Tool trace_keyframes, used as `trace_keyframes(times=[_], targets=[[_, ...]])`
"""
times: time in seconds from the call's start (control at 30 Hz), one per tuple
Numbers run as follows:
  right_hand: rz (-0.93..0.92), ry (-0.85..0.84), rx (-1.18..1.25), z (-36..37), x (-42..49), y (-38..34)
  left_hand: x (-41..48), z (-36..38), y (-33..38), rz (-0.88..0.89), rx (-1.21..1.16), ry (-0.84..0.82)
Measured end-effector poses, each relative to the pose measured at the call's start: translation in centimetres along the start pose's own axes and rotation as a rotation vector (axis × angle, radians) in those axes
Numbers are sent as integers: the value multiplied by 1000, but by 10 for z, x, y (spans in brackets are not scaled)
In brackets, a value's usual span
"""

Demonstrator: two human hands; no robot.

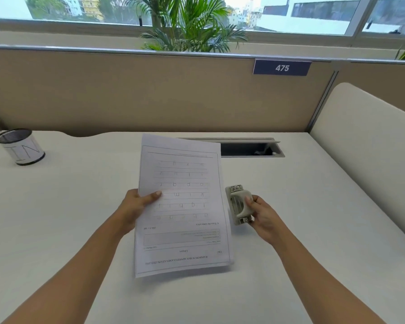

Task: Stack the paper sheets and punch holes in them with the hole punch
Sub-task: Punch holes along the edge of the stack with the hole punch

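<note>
White paper sheets (182, 206) hang pinched in your left hand (136, 206), above the desk (313, 206). Just right of the sheets, your right hand (264, 216) clasps the hole punch (239, 204). Square the edges, then feed the right edge fully into its slot.

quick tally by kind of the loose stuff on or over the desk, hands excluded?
Paper sheets: 1 stack, held by the left hand; the number of sheets cannot be told
Hole punch: 1, in the right hand
Mesh pen cup: 1, far left
Total: 3 items
</note>
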State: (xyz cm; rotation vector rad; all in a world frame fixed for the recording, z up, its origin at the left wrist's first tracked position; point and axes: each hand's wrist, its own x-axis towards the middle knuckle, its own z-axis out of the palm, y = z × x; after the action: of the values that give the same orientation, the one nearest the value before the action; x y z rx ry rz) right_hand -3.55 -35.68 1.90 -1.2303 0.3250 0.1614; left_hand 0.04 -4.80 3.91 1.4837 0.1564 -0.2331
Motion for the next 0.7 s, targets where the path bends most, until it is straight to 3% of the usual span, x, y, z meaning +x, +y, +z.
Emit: trace_keyframes(times=[0.7], targets=[[-31,-19,-75,5,-1,-2,3,13,17,13,183,-28]])
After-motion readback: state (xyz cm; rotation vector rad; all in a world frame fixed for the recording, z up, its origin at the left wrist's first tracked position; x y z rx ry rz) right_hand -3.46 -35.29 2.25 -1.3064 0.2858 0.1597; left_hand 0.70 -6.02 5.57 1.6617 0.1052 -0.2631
